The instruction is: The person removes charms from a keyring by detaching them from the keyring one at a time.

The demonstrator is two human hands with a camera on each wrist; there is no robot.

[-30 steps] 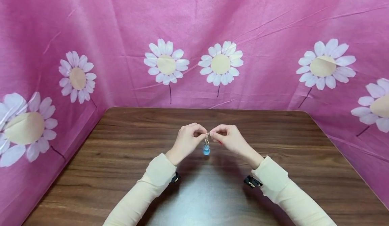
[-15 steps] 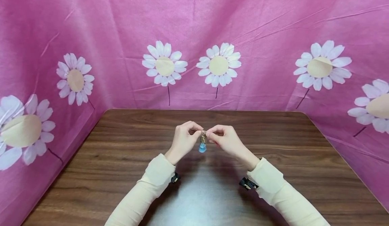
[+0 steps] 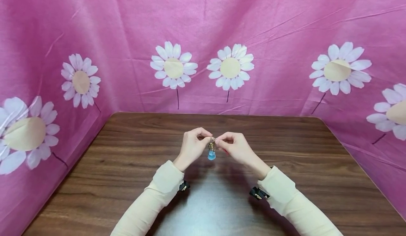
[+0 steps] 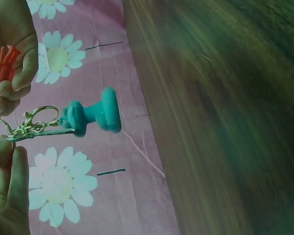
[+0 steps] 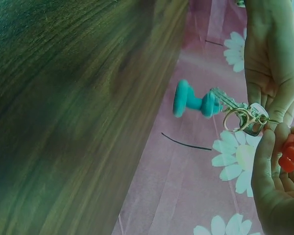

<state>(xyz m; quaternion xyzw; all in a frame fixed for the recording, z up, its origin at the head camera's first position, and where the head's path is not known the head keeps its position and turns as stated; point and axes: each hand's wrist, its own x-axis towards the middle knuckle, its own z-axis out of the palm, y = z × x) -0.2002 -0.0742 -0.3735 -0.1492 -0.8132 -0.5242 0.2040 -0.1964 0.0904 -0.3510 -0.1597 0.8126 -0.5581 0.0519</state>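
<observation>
A keychain with a blue spool-shaped charm (image 3: 211,155) hangs between my hands over the table. In the right wrist view, a silver key (image 5: 257,115) and a gold ring (image 5: 233,120) hang above the charm. My left hand (image 3: 193,144) pinches the key ring at the top with thumb and fingertips. From the other side, my right hand (image 3: 236,146) pinches the same ring, fingertips right against the left ones. A small red piece (image 5: 290,152) is tucked in my right hand's curled fingers; its kind is not clear. The fingertips partly hide the ring.
The brown wood-grain table (image 3: 127,179) stretches under both arms. A pink cloth (image 3: 203,17) printed with white daisies surrounds it at the back and sides. Dark straps (image 3: 259,193) sit at both wrists beside the cream cuffs.
Over the first half second both hands shift slightly left with the keychain, and the right fingertips come closer to the left. Since then they stay nearly in place, still pinching.
</observation>
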